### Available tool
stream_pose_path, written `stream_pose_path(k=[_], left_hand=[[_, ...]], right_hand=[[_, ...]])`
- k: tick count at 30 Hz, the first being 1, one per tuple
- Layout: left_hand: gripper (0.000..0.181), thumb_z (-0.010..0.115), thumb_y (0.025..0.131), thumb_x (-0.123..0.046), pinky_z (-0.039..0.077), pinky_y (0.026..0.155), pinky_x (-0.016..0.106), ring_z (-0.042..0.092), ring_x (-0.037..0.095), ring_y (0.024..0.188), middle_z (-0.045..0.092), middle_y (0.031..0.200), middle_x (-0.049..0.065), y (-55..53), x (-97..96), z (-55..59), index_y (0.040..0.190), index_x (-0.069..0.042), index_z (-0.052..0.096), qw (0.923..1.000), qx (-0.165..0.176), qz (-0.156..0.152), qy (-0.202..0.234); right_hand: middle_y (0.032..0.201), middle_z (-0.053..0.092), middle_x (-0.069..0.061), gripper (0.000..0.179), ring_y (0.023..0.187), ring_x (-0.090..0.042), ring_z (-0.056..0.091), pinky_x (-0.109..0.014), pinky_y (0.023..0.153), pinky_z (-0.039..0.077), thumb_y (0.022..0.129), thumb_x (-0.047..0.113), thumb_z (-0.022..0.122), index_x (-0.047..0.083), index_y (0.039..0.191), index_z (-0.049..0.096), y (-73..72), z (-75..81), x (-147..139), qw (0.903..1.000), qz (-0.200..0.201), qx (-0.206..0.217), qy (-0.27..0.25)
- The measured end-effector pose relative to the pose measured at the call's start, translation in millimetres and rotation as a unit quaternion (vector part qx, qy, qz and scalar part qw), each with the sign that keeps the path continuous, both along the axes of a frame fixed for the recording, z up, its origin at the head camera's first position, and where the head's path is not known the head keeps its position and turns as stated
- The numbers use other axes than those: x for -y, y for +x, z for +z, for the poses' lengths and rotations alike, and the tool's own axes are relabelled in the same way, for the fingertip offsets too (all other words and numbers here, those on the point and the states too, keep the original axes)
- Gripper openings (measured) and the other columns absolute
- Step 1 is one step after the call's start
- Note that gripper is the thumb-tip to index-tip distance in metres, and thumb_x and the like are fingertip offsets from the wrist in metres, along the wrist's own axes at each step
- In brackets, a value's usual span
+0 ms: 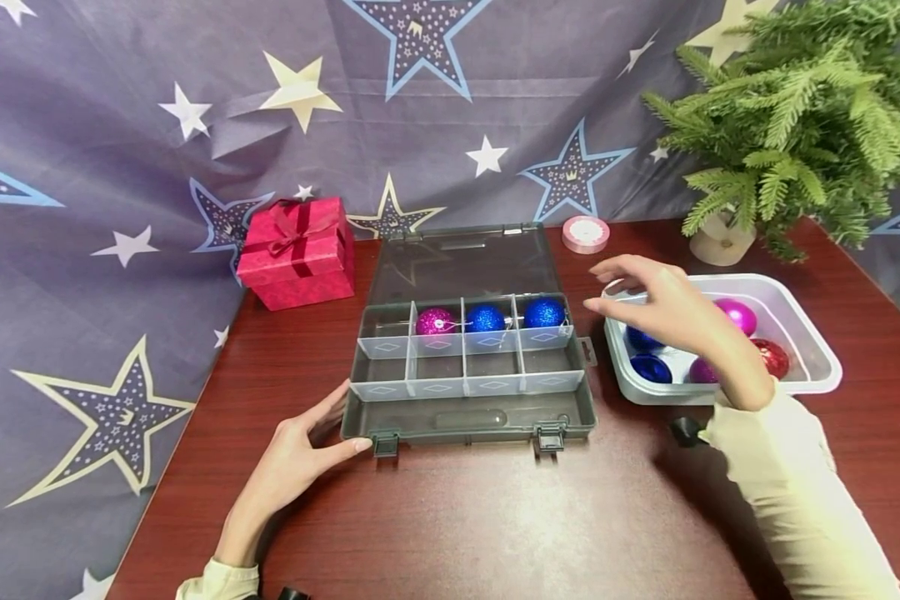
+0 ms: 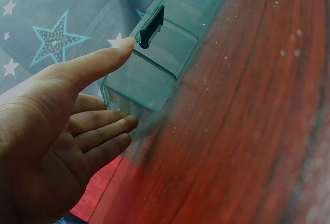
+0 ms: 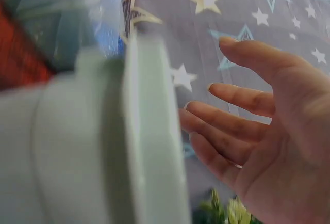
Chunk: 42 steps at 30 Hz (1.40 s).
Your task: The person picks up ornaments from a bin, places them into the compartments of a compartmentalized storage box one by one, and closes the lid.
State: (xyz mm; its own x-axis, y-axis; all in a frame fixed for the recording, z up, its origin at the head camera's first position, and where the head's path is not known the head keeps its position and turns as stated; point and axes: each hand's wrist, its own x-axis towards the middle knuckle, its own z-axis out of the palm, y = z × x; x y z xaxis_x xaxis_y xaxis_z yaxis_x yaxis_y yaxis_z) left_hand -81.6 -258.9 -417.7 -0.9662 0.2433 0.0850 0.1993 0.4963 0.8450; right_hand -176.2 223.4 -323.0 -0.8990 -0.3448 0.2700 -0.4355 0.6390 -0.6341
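A grey translucent divider box (image 1: 468, 422) stands with its lid folded back. Its back row holds a pink glitter ball (image 1: 436, 322) and two blue glitter balls, one (image 1: 485, 318) beside the other (image 1: 545, 313). My left hand (image 1: 285, 458) rests at the box's front left corner, thumb on the front edge near a latch (image 2: 152, 27), fingers extended along the side. My right hand (image 1: 667, 304) hovers over the left part of a white plastic tub (image 1: 813, 350), fingers spread and holding nothing. Inside the tub lie blue balls (image 1: 651, 367), a pink ball (image 1: 737, 316) and a red ball (image 1: 773, 358).
A red gift box (image 1: 297, 254) with a bow sits at the back left. Behind the divider box's right side lies a pink ribbon roll (image 1: 586, 234). An artificial fir tree (image 1: 787, 133) rises at the back right, against a star-printed cloth (image 1: 435, 142).
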Motion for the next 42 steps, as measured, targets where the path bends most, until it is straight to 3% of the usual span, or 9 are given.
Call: stream_pose_path(k=[6, 16, 25, 32, 37, 42], left_hand=[[0.085, 0.089, 0.085, -0.024, 0.043, 0.101, 0.013, 0.061, 0.022, 0.127, 0.067, 0.136, 0.007, 0.3, 0.2, 0.3, 0.157, -0.011, 0.046, 1.0, 0.002, 0.002, -0.003], [0.084, 0.089, 0.085, -0.025, 0.042, 0.101, 0.012, 0.061, 0.021, 0.127, 0.067, 0.135, 0.006, 0.5, 0.3, 1.0, 0.157, -0.012, 0.047, 1.0, 0.0, 0.003, -0.008], [0.084, 0.089, 0.085, -0.024, 0.042, 0.101, 0.012, 0.061, 0.021, 0.126, 0.067, 0.135, 0.006, 0.6, 0.3, 0.2, 0.157, -0.013, 0.047, 1.0, -0.002, 0.002, -0.008], [0.084, 0.089, 0.085, -0.026, 0.043, 0.1, 0.012, 0.061, 0.02, 0.126, 0.067, 0.136, 0.006, 0.3, 0.3, 0.5, 0.157, -0.016, 0.047, 1.0, 0.003, 0.004, -0.007], [0.084, 0.089, 0.085, -0.027, 0.042, 0.1, 0.012, 0.061, 0.02, 0.127, 0.066, 0.136, 0.006, 0.2, 0.2, 0.8, 0.157, -0.016, 0.047, 0.9999, 0.006, 0.005, -0.009], [0.084, 0.089, 0.085, -0.027, 0.042, 0.1, 0.012, 0.061, 0.02, 0.127, 0.066, 0.136, 0.006, 0.0, 0.1, 1.2, 0.157, -0.016, 0.047, 0.9999, 0.007, 0.006, -0.013]], right_hand=[[0.119, 0.07, -0.02, 0.039, 0.107, -0.038, 0.067, -0.015, 0.086, 0.045, 0.098, 0.02, 0.074, 0.0, 0.13, 0.065, 7.2, -10.3, -34, 0.9997, -0.019, 0.012, 0.013], [0.115, 0.071, -0.025, 0.043, 0.102, -0.04, 0.07, -0.008, 0.077, 0.044, 0.096, 0.021, 0.077, -0.003, 0.129, 0.065, 13.0, -30.3, -66, 0.9973, -0.048, 0.036, 0.041], [0.114, 0.072, -0.023, 0.044, 0.099, -0.036, 0.071, -0.023, 0.078, 0.049, 0.095, 0.026, 0.078, 0.001, 0.128, 0.064, 11.2, -38.3, -75, 0.9931, -0.066, 0.053, 0.081], [0.118, 0.07, -0.025, 0.042, 0.1, -0.035, 0.069, -0.049, 0.085, 0.051, 0.096, 0.026, 0.076, 0.001, 0.128, 0.065, 7.4, -43.8, -76, 0.9917, -0.049, 0.07, 0.096], [0.117, 0.07, -0.024, 0.042, 0.106, -0.037, 0.067, -0.05, 0.088, 0.048, 0.094, 0.022, 0.079, -0.001, 0.126, 0.066, 4.8, -48.3, -75, 0.9926, -0.027, 0.058, 0.103], [0.121, 0.068, -0.028, 0.046, 0.1, -0.039, 0.07, -0.055, 0.088, 0.05, 0.093, 0.022, 0.079, -0.002, 0.13, 0.065, 2.0, -51.6, -73, 0.9909, -0.028, 0.07, 0.112]])
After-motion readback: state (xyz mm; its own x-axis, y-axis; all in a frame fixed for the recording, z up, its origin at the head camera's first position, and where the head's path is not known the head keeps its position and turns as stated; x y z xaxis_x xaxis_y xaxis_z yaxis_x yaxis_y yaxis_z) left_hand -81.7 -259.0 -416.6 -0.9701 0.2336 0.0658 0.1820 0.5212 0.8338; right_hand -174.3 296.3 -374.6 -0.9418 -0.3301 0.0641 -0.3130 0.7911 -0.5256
